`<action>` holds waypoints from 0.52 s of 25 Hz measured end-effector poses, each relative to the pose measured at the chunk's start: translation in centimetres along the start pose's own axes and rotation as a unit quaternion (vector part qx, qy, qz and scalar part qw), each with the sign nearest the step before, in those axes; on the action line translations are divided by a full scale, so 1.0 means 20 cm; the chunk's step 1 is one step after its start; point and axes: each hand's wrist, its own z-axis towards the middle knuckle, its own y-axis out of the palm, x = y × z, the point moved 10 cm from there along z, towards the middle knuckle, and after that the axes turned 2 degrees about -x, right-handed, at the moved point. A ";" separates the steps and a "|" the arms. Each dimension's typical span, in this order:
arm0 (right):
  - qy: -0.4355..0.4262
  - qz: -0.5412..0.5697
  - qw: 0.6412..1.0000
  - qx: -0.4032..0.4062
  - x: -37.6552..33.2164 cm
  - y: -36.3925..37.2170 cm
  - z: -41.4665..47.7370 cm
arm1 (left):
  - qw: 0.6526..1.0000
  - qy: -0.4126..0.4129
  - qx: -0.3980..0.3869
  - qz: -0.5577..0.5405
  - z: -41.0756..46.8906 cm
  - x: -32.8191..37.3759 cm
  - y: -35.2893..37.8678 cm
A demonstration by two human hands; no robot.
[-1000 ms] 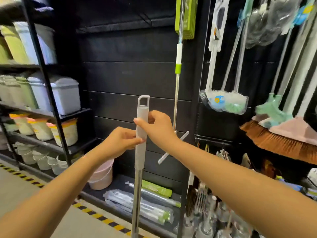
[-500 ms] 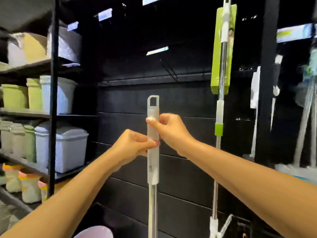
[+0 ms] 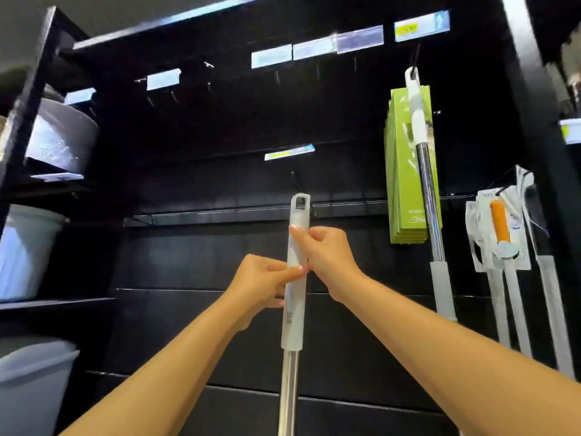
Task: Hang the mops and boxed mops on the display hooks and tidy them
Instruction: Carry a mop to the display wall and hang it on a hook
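Dark slatted wall (image 3: 204, 171) lies open behind the upright mop handle (image 3: 294, 322); left hand (image 3: 261, 284) and right hand (image 3: 330, 256) grip it, fingers (image 3: 317, 239) curled, well left of the hanging mop (image 3: 424, 171).

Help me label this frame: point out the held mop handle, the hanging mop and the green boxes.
held mop handle (image 3: 294, 322), head view, white grip
hanging mop (image 3: 426, 184), head view, chrome shaft
green boxes (image 3: 404, 184), head view, front face

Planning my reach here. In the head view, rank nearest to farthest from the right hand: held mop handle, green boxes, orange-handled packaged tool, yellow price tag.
1. held mop handle, gripped in the right hand.
2. green boxes, hanging up to its right.
3. orange-handled packaged tool, farther right.
4. yellow price tag, top right.
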 end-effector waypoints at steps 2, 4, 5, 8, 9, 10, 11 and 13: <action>-0.024 0.012 1.000 0.007 0.00 0.04 0.17 | 1.000 0.011 0.003 0.006 0.16 0.00 -0.05; -0.037 0.023 0.999 0.012 0.02 0.07 0.32 | 1.000 0.027 0.002 0.009 0.31 0.02 -0.09; -0.043 0.029 0.999 0.014 0.03 0.08 0.39 | 0.999 0.035 0.001 0.015 0.38 0.02 -0.11; -0.062 0.042 0.997 0.028 0.05 0.12 0.56 | 0.998 0.057 0.002 0.035 0.55 0.03 -0.15; -0.068 0.044 0.996 0.029 0.05 0.14 0.62 | 0.997 0.065 0.004 0.035 0.60 0.03 -0.16; -0.073 0.044 0.996 0.030 0.05 0.15 0.66 | 0.997 0.070 0.006 0.034 0.65 0.03 -0.18; -0.075 0.040 0.996 0.032 0.05 0.17 0.70 | 0.997 0.075 0.004 0.033 0.70 0.03 -0.20; -0.082 0.033 0.995 0.042 0.06 0.19 0.75 | 0.995 0.091 -0.012 0.030 0.77 0.02 -0.21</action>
